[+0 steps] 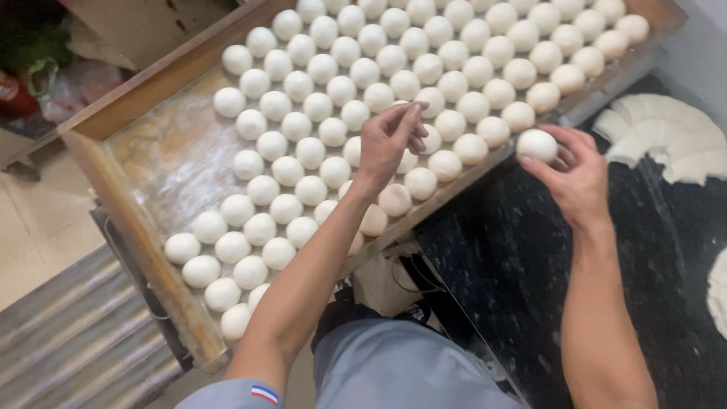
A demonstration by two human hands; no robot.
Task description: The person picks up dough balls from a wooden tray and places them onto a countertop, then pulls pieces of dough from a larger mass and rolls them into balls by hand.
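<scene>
Resting in fingers (556, 148): smooth white dough ball (536, 144)

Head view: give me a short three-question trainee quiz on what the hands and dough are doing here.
1. True or false: the right hand holds a dough ball.
2. What is the left hand over? A) the wooden tray of dough balls B) the dark counter C) the flat dough discs
3. Where do the flat discs lie, relative to the tray?

Key: 1 true. 2 A. 3 On the dark counter, to the tray's right.
</scene>
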